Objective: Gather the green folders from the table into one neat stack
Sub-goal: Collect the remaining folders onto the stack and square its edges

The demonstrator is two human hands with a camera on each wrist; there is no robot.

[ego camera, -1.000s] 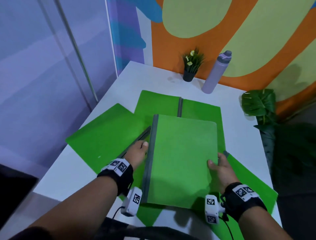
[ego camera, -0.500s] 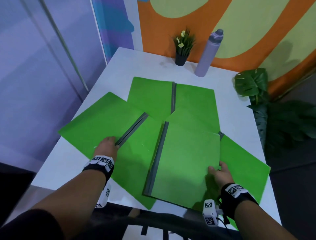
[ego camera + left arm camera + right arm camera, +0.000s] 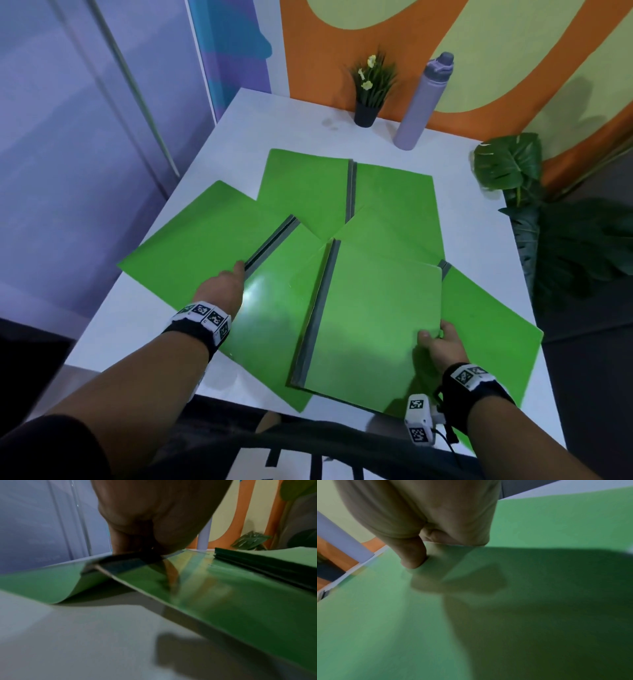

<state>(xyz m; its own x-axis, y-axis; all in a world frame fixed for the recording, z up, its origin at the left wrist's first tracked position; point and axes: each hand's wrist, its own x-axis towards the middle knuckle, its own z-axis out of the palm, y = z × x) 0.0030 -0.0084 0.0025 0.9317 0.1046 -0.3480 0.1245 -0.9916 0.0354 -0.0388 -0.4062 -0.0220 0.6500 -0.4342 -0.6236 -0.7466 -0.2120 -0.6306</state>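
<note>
Left hand [image 3: 224,286] pinches with curled fingers; right hand [image 3: 442,346] grips, thumb on top

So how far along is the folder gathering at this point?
Early. Done: one closed folder lies near the front of the table, the right hand pinching its edge. In hand: the left hand grips the spine of the left open folder, whose flaps are lifting in the left wrist view. Left: the far open folder and the right open folder lie spread, unstacked.

Left hand [image 3: 154,520] pinches green folder's [image 3: 223,601] spine.
</note>
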